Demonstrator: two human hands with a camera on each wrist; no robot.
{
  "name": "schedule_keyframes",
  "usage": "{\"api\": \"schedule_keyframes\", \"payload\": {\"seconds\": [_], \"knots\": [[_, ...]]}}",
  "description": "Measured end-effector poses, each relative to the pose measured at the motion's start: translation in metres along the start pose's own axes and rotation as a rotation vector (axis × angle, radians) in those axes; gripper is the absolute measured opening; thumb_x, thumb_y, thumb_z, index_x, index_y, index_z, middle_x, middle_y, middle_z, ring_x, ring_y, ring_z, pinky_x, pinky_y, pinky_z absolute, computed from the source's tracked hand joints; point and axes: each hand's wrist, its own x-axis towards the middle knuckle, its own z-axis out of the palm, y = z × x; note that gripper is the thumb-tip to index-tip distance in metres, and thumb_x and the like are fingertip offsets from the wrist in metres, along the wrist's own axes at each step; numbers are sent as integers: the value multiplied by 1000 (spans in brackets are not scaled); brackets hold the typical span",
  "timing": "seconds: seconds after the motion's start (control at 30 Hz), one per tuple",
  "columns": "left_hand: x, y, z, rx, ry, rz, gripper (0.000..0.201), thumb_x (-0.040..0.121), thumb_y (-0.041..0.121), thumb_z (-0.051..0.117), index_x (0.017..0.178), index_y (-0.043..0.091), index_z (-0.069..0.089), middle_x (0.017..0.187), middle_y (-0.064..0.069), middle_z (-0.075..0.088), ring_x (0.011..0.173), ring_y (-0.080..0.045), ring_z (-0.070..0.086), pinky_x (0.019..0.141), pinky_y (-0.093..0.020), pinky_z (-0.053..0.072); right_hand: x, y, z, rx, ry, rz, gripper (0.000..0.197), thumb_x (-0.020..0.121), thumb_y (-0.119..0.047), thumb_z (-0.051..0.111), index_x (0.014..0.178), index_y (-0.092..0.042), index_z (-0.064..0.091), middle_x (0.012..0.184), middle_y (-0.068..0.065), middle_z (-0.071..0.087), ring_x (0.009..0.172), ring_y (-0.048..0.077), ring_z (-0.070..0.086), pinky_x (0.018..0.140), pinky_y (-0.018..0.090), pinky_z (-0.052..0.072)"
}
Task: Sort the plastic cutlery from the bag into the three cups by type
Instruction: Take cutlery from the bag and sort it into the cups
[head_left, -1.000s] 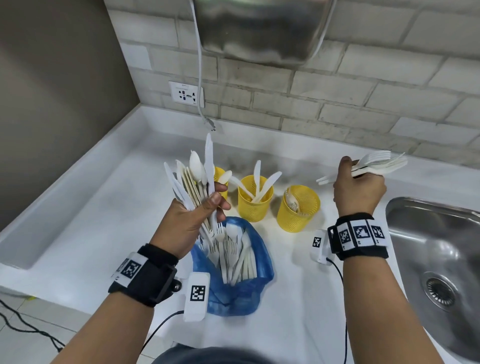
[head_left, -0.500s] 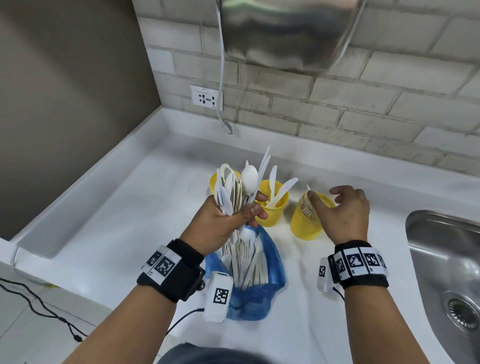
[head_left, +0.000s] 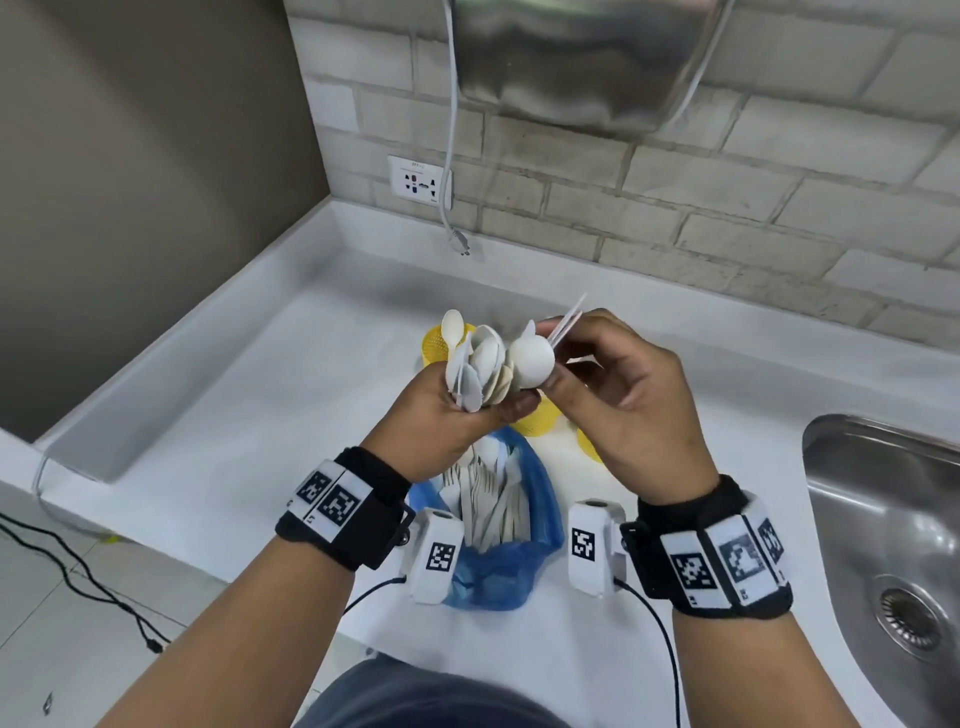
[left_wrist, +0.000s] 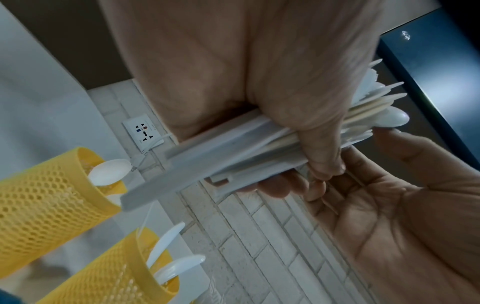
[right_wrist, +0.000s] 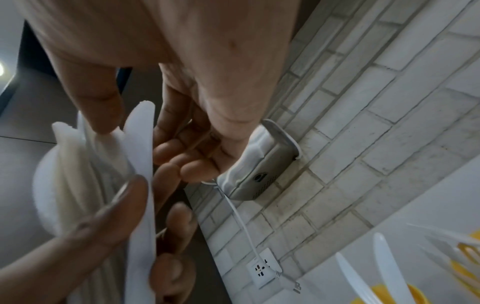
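White plastic cutlery (head_left: 480, 371), a mixed bundle with spoon bowls up, stands in the left hand (head_left: 441, 421), whose fingers and thumb are curled tight round the handles. The right hand (head_left: 631, 392) meets the bundle from the right, thumb and forefinger pinching a few thin white pieces (head_left: 566, 325) at its top; what type they are is hard to tell from the head view, though the right wrist view shows a serrated knife blade (right_wrist: 141, 164) against the fingertips. Both hands are raised above the white bench (head_left: 249, 405) and block most of the three yellow mesh cups: only slivers of the left cup (head_left: 435, 345), the middle cup (head_left: 537, 421) and the right cup (head_left: 587, 447) show, near the back of the bench. The left wrist view shows a spoon in one cup and knives in the next. Directly below the hands, by the front edge, the blue bag (head_left: 498, 566) lies open with more cutlery inside, partly covered by the wrist cameras. A steel sink (head_left: 883, 519) is cut off at the right edge. On the brick wall behind are a socket (head_left: 420, 182) and a hanging cable (head_left: 453, 156).
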Motion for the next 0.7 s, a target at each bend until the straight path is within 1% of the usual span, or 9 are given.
{"api": "schedule_keyframes", "payload": {"seconds": [0.17,0.23,0.3,0.33,0.4,0.47,0.5,0.6,0.7], "knots": [[-10,-1,2,55,58,-43,24,89,20,80,111,15,71,103,-10,76,101,-27,73,97,-52,57,-8,3,3,115,104,81,19,84,-18,80,101,-21,73,94,0,73,88,26,69,86,62,56],[-14,0,4,72,50,-42,22,90,21,79,107,10,71,93,-9,76,89,-24,72,85,-42,60,-10,2,4,121,118,100,17,84,-13,80,99,-18,72,88,-2,71,84,25,68,85,59,58],[-18,3,6,80,21,-37,21,91,22,76,101,4,70,82,-10,72,76,-18,69,74,-31,55,-12,1,6,125,134,114,14,86,-10,79,95,-11,69,84,2,68,80,23,67,80,50,59],[-19,5,6,73,-3,-39,22,92,23,74,100,2,69,80,-14,71,74,-19,68,72,-31,54,-12,1,6,138,148,120,13,86,-11,78,92,-9,66,82,6,66,76,23,66,76,43,58],[-22,9,8,18,-60,-47,23,95,23,68,103,2,68,83,-15,72,74,-25,66,75,-44,55,-13,1,8,174,188,135,14,87,-15,76,89,-8,64,80,19,63,74,25,66,72,34,57],[-23,11,7,-12,-97,-41,24,100,23,64,107,0,67,90,-12,74,75,-30,66,77,-56,56,-13,4,10,207,224,154,13,90,-15,74,92,-6,65,86,31,62,77,31,66,71,35,58],[-24,12,7,-3,-96,-38,25,101,24,62,109,1,67,92,-12,75,75,-31,66,78,-58,56,-13,7,11,219,244,163,11,92,-13,73,93,-5,66,87,30,63,78,32,66,71,36,58],[-24,14,5,-23,-77,-45,25,101,25,60,117,7,66,93,-12,76,73,-28,68,73,-50,58,-11,11,18,235,305,193,10,94,-8,71,96,1,66,84,15,67,76,29,66,71,38,58],[-22,13,1,-58,-67,-57,21,100,22,59,117,10,66,92,-12,77,70,-22,70,69,-42,60,-8,15,28,229,356,228,13,95,-10,71,97,2,67,83,13,69,73,26,66,70,39,57]]}}
